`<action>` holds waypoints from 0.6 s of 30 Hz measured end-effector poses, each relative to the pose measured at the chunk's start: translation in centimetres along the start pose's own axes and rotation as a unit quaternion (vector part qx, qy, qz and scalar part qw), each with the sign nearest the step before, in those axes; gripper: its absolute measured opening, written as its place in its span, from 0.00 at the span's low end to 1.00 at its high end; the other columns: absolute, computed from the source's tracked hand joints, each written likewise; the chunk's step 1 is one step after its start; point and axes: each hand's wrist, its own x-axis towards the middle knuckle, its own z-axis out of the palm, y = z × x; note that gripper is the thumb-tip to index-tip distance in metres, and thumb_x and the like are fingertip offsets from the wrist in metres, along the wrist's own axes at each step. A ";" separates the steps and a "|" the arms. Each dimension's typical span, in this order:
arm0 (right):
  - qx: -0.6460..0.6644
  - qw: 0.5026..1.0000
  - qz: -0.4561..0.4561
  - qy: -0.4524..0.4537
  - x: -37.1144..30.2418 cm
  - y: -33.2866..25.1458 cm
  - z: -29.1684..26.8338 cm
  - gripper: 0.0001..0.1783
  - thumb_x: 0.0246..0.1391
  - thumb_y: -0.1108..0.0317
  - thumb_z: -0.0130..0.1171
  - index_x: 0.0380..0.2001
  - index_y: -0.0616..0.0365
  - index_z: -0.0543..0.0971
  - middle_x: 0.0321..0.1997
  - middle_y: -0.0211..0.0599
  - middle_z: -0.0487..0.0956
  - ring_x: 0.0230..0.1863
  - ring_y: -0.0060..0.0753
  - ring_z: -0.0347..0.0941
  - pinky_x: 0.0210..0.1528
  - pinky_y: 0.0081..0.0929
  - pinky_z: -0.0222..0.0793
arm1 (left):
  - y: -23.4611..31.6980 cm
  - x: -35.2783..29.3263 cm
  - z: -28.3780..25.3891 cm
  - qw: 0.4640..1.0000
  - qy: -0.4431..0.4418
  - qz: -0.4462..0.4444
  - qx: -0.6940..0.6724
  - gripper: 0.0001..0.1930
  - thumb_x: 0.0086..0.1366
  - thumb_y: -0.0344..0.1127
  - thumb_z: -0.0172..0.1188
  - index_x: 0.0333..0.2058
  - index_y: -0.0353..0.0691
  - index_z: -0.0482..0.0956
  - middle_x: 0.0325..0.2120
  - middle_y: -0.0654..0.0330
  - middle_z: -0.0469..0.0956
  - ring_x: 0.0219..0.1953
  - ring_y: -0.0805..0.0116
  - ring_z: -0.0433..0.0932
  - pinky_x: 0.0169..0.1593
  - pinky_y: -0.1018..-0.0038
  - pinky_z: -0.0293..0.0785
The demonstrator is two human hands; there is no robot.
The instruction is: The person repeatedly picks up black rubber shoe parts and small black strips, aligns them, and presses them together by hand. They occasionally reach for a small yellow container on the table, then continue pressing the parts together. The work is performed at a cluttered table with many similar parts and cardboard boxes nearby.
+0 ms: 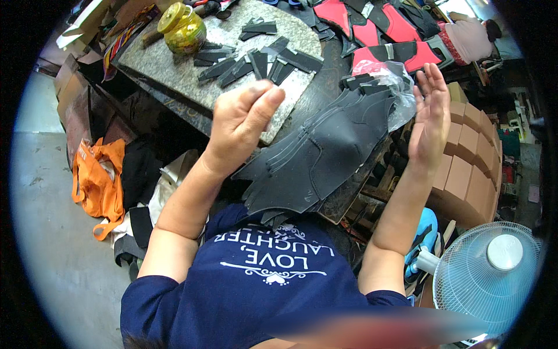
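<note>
My left hand [247, 119] is raised at the near edge of the speckled stone slab [308, 43]. Its fingers are curled in with the thumb against them, and whatever may be inside is hidden. Just past it, several short black strips [232, 71] lie loosely on the slab. My right hand [431, 113] is up on the other side, palm turned inward, fingers stretched and holding nothing. Between my forearms rests a stack of black stitched pieces [325, 151], which look like shoe uppers. A clear plastic bag [402, 96] lies at its far end, beside my right hand.
A yellow jar [183, 32] stands on the slab's far left. Red and black cut pieces [372, 35] cover the far bench. Brown boxes [474, 154] and a fan [488, 279] are at right, orange cloth [102, 174] at left. Another person [468, 41] is at far right.
</note>
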 end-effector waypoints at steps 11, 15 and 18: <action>-0.041 0.948 0.262 0.177 11.9 16.1 -9.7 0.44 0.47 0.64 0.74 0.62 0.66 0.60 0.54 0.52 0.70 0.51 0.45 0.74 0.48 0.41 0.75 | -5.2 -0.2 -1.6 0.948 0.029 0.124 0.292 0.16 0.53 0.33 0.72 0.37 0.40 0.74 0.32 0.59 0.72 0.25 0.68 0.71 0.30 0.74 0.71; -0.022 0.946 0.233 0.225 12.0 17.4 -9.4 0.42 0.40 0.68 0.77 0.56 0.61 0.63 0.38 0.46 0.77 0.25 0.32 0.75 0.27 0.28 0.71 | -5.6 -0.1 -2.5 0.941 0.011 0.202 0.273 0.13 0.56 0.28 0.70 0.36 0.39 0.73 0.31 0.61 0.71 0.24 0.75 0.68 0.27 0.79 0.66; -0.021 0.951 0.192 0.242 12.2 16.5 -9.0 0.39 0.40 0.72 0.77 0.52 0.57 0.62 0.31 0.38 0.78 0.25 0.29 0.74 0.26 0.24 0.66 | -5.8 -0.5 -1.8 0.969 0.078 0.101 0.212 0.12 0.56 0.25 0.68 0.35 0.38 0.73 0.31 0.62 0.71 0.24 0.78 0.67 0.27 0.81 0.65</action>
